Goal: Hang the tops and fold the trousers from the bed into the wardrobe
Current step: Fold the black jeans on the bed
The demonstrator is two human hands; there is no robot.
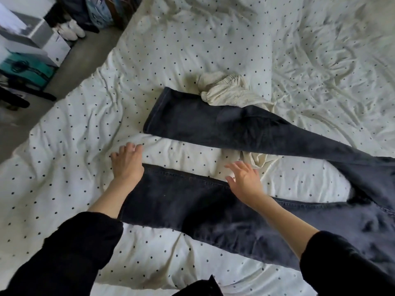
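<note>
Dark jeans [213,124] lie spread on the bed with both legs pointing left and apart, the waist off to the right. My left hand [127,162] rests at the hem end of the near leg, its fingers bent down onto the duvet; I cannot tell whether it grips the hem. My right hand [244,178] hovers with fingers spread over the upper edge of the near leg. A crumpled cream garment [226,90] with an elastic band lies partly under the far leg.
The bed is covered by a white duvet with black dots [213,39], wrinkled at the right. Left of the bed runs a grey floor [85,60] with white shoes [70,28], boxes [27,39] and dark items.
</note>
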